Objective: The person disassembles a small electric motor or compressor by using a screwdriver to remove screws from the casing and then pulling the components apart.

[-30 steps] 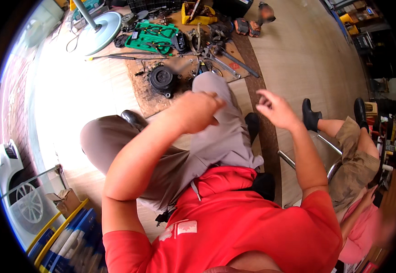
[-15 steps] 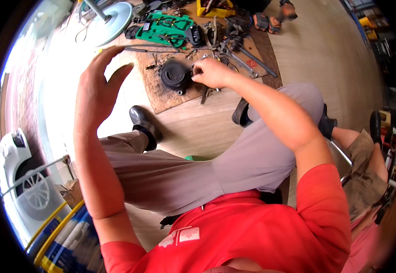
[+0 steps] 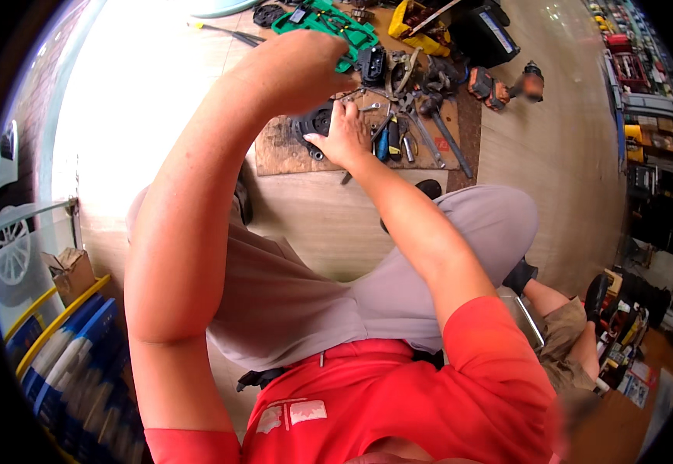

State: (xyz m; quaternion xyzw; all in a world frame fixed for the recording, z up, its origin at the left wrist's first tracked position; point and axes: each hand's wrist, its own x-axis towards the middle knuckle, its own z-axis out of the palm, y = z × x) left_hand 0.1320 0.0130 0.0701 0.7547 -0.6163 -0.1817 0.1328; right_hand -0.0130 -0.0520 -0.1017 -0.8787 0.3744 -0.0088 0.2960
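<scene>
My right hand (image 3: 342, 138) grips the edge of a round black machine part (image 3: 317, 122), its thumb at the near side and its fingers across the top right. This part lies on a worn brown board (image 3: 278, 160). Just above it my left hand (image 3: 301, 69) is raised, wrist bent to the right; its fingers are mostly hidden and blurred. To the right of my right hand lie a blue-handled tool (image 3: 383, 145), a yellow-and-black tool (image 3: 393, 139) and a small wrench (image 3: 372, 107). A long adjustable wrench (image 3: 427, 139) rests further right.
An open green tool case (image 3: 363, 32), a black block-shaped part (image 3: 372, 66) and a yellow tray (image 3: 410, 35) stand beyond. Orange-and-black power tools (image 3: 488, 89) sit at the right. Another person's leg (image 3: 549, 300) shows at the lower right, a yellow-framed rack (image 3: 58, 329) at the left.
My left hand has swung right, from beside the board to above the round part. My right hand has moved onto the part's edge. The view has shifted, uncovering hand tools on the board.
</scene>
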